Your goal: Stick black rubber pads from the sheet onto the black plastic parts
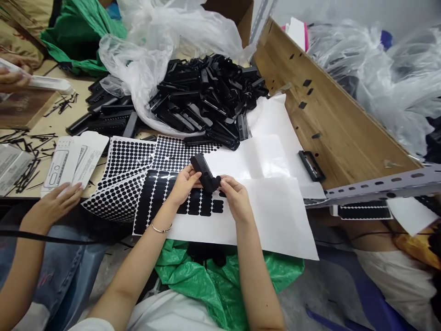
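Note:
My left hand point(185, 185) is closed on one end of a black plastic part point(204, 171), thumb on top, holding it tilted above the sheets. The fingers of my right hand point(237, 196) pinch a small black sticker point(217, 181) at the part's near end. Whether the sticker touches the part all along cannot be made out. Beneath my hands lies a white sheet of long black stickers point(151, 195), partly peeled off to bare backing point(272, 207). Beside it are sheets of round black dots point(127, 158).
A big heap of black plastic parts point(206, 99) lies behind, partly under a clear plastic bag point(144, 69). A wooden board point(330, 110) edges the right side, one part point(311, 165) against it. At left, a co-worker's hand point(58, 204) rests on white printed cartons point(70, 161).

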`<state>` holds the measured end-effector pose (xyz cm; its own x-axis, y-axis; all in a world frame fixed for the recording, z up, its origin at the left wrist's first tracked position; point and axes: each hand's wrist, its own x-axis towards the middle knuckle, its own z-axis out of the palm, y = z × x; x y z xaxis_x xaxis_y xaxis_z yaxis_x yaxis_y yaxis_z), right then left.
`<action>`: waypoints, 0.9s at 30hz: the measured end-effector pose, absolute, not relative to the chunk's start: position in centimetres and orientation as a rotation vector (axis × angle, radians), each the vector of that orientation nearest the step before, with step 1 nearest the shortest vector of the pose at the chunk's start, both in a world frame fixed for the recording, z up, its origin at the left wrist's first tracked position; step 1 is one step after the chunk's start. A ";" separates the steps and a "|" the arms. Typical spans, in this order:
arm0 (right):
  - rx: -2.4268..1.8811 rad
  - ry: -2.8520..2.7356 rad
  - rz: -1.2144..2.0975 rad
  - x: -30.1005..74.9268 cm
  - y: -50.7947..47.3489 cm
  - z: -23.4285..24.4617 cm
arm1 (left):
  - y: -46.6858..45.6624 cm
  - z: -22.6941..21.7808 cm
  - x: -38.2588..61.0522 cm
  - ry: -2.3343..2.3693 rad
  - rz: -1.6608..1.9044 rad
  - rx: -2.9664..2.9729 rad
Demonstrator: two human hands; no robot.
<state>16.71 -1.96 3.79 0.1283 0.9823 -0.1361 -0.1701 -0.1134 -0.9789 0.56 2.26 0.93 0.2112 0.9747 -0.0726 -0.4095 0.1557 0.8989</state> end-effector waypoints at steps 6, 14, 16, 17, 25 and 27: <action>-1.245 -0.907 1.273 15.9 -2.2 3.8 | 2.3 1.2 0.6 0.816 1.174 0.887; -1.255 -0.910 1.284 15.7 -2.2 4.1 | 2.3 1.3 0.6 0.830 1.155 0.861; -1.272 -0.909 1.270 15.6 -2.1 4.0 | 2.3 1.3 0.6 0.834 1.166 0.865; -1.279 -0.908 1.264 15.5 -2.1 4.0 | 2.3 1.3 0.6 0.835 1.170 0.867; -1.319 -0.911 1.237 15.4 -2.2 3.7 | 2.4 0.9 0.5 0.831 1.166 0.871; -1.318 -0.902 1.239 15.4 -2.2 3.7 | 2.4 0.8 0.5 0.829 1.167 0.867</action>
<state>15.38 -2.17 3.67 0.1752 0.9694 -0.1721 -0.1339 -0.1497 -0.9796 0.52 2.39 0.84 0.1933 0.9766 -0.0948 -0.4106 0.1682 0.8961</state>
